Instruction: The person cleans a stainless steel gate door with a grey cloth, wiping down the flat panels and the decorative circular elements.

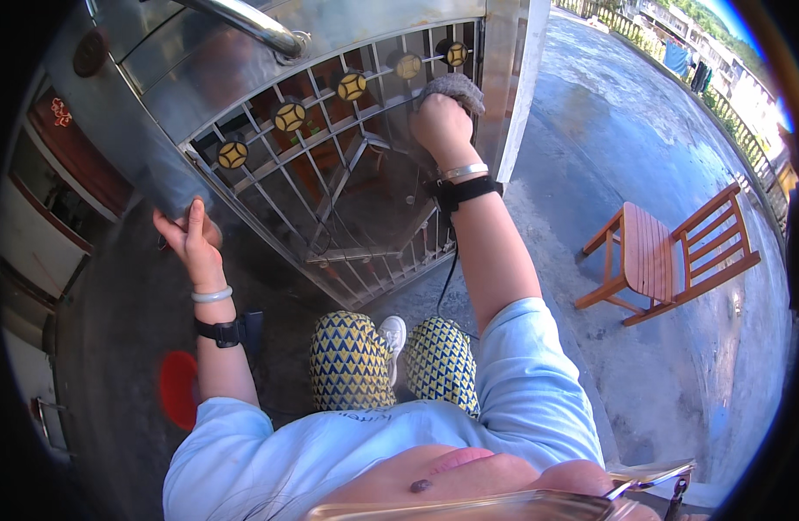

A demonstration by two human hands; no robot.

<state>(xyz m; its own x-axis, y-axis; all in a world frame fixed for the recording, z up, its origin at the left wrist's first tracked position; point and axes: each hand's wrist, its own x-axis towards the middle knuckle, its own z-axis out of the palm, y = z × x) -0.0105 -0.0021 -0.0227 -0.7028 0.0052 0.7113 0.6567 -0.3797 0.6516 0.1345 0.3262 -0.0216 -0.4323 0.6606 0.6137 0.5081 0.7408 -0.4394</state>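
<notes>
In the head view, my right hand point(442, 124) holds a bunched grey cloth point(461, 91) against the upper right of a barred metal door panel point(321, 140). Thin bars and round yellow ornaments point(289, 117) make up this grille. My left hand point(192, 238) is raised at the lower left edge of the shiny metal door point(171, 169). Its thumb and fingers are spread near the metal; whether they grip that edge cannot be made out. Above the grille runs a tubular metal handle point(250, 26).
A wooden slatted chair point(653, 260) stands on the concrete floor point(569, 156) at right. By my left forearm is a red basin-like object point(179, 389). A thin dark cable point(446, 286) hangs near my knees. A balustrade point(732, 120) with laundry point(678, 58) lies farther off.
</notes>
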